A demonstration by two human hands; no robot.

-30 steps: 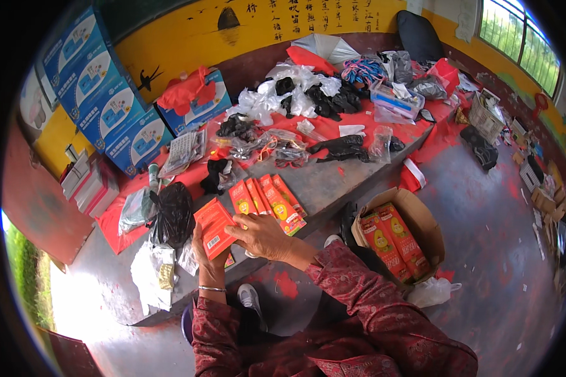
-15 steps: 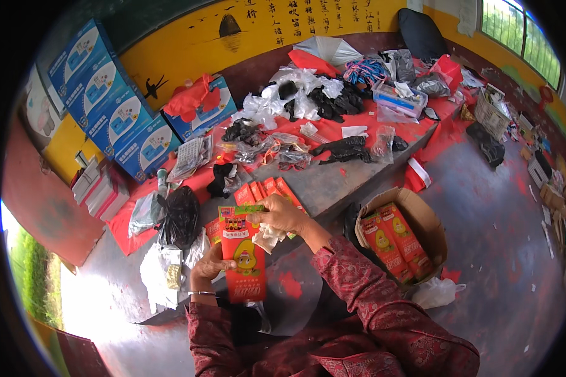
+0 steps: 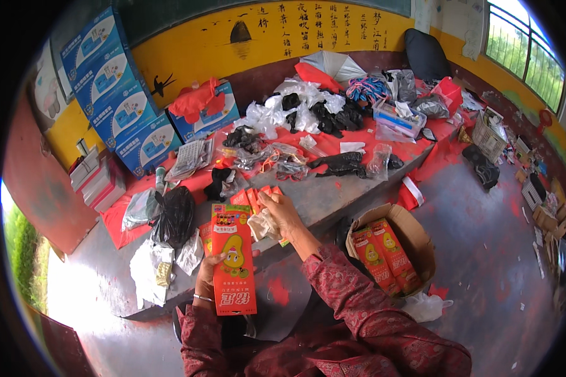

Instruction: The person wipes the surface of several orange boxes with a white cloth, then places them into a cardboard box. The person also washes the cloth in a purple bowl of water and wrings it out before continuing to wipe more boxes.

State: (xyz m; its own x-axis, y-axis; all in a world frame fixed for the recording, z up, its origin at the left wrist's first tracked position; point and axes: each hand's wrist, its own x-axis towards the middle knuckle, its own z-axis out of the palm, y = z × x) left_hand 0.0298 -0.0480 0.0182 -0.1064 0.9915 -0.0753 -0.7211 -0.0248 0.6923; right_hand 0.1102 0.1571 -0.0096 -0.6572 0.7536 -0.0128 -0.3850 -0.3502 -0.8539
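A tall red box (image 3: 234,276) with a yellow cartoon pear-shaped figure stands nearly upright in front of me. My left hand (image 3: 209,271) grips it by its lower left side, thumb across the front. Just right of the box's top, my right hand (image 3: 283,217) is closed around a crumpled off-white cloth or paper (image 3: 263,225). Behind it, more red boxes (image 3: 253,198) lie on the grey ledge, partly hidden by my hands and the held box.
An open cardboard carton (image 3: 421,235) with similar red boxes (image 3: 383,254) sits to my right, a white plastic bag (image 3: 424,308) beside it. A black bag (image 3: 176,217) lies left on the ledge. Bags cover the red cloth (image 3: 409,147) behind; blue cartons (image 3: 110,94) are stacked far left.
My right hand has left the held box's top edge and moved a little right, still with the crumpled piece. The box's green top edge is no longer raised. The view has shifted slightly.
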